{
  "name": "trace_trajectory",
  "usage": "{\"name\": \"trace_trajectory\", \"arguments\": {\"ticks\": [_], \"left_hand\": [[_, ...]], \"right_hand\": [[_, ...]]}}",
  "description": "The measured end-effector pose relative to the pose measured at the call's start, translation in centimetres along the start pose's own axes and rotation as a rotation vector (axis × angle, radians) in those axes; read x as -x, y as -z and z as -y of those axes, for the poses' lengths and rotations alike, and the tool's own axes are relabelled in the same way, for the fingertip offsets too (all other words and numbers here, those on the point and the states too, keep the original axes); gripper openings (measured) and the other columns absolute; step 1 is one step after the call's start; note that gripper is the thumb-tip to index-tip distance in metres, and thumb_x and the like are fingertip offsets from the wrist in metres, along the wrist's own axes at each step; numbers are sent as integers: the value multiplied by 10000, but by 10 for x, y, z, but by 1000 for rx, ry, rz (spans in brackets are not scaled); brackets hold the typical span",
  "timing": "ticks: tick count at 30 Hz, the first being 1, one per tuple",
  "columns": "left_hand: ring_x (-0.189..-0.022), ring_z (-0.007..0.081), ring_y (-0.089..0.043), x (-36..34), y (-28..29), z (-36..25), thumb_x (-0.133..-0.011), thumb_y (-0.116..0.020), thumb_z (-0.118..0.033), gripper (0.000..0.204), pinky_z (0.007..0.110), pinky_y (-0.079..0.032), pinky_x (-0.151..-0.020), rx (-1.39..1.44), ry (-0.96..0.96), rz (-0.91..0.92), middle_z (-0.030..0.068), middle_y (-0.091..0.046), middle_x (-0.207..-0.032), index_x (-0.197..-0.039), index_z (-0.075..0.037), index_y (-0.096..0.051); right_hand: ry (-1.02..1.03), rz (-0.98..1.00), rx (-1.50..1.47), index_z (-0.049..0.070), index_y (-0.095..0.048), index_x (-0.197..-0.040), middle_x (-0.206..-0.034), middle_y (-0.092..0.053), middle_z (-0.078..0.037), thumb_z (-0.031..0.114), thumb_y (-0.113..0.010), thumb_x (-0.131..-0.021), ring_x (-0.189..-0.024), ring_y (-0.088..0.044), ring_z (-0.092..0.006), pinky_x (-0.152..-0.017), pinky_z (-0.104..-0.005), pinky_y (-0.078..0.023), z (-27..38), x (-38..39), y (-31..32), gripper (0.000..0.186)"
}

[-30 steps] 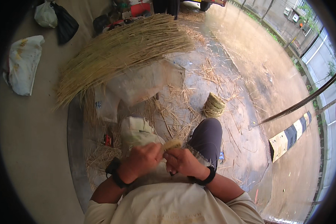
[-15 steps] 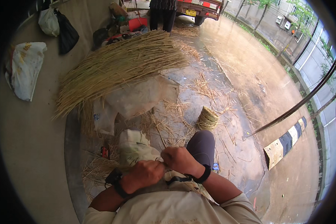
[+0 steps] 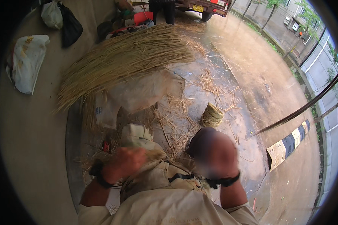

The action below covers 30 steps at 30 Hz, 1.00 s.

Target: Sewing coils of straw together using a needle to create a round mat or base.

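On the straw-littered floor [image 3: 248, 161], a person in a beige shirt [image 3: 161, 206] is working bare-handed, knees pointing forward, and I am observing both hands at lap height, well apart from each other. The left hand [image 3: 125, 162] is blurring over the cloth-covered left leg, a dark band [image 3: 97, 173] circling its wrist. A tan, straw-coloured piece [image 3: 156, 153] is showing just beside its fingers, above the lap; blur is preventing me from telling whether they are grasping it or are released. The right hand [image 3: 223, 155] is hovering at the right knee [image 3: 195, 140], partly covering it from view, likewise blurred; I cannot tell whether its fingers are clenched, loose or holding anything. A second dark band [image 3: 223, 181] is circling that wrist. Pale cloth [image 3: 137, 132] is covering the left knee. Beyond the right knee, a coiled straw roll [image 3: 213, 115] is standing slightly tilted on the floor among loose stalks. Farther ahead, a large straw bundle [image 3: 127, 56] is lying crosswise, with a translucent sheet [image 3: 142, 92] spreading on its near side. To the left, a white sack [image 3: 28, 62] is hanging near a black bag [image 3: 70, 26]. To the right, a striped barrier [image 3: 289, 142] is lying on wet ground.
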<state>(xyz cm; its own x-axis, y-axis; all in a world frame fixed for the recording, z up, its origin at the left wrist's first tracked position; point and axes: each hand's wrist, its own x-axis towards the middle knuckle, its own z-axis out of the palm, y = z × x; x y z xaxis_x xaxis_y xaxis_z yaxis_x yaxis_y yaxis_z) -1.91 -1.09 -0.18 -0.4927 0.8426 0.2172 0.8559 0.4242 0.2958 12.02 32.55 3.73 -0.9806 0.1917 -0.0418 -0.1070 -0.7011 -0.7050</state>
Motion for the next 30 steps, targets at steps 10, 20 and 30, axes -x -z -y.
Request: {"name": "trace_trajectory", "arguments": {"ticks": [10,20,30], "left_hand": [[-799,433,-686,95,66,99,-968,-658,-174,134,536,-528,-660,-231,534,18,193,-691,-883,-954,-57,-594],[-841,422,-689,8,20,14,-958,-686,-202,189,498,-533,-724,257,211,180,198,-697,-889,-1034,-30,-695],[-771,434,-670,-28,-11,-13,-951,-690,-236,218,500,-507,-660,526,47,273,216,-661,-805,-909,-32,-625]], "right_hand": [[594,-1013,442,56,-680,-1145,-716,-446,83,185,-610,-1050,-487,-304,-3,-381,-210,-232,195,111,236,175],[192,-237,1057,-2,-676,-1221,-1024,-629,-30,210,-548,-1055,-822,-471,-65,-694,-243,-349,20,15,62,298],[-536,540,960,-49,-674,-1313,-1008,-713,-48,319,-634,-1072,-942,-607,-108,-847,-301,-511,-58,-9,52,441]]}}
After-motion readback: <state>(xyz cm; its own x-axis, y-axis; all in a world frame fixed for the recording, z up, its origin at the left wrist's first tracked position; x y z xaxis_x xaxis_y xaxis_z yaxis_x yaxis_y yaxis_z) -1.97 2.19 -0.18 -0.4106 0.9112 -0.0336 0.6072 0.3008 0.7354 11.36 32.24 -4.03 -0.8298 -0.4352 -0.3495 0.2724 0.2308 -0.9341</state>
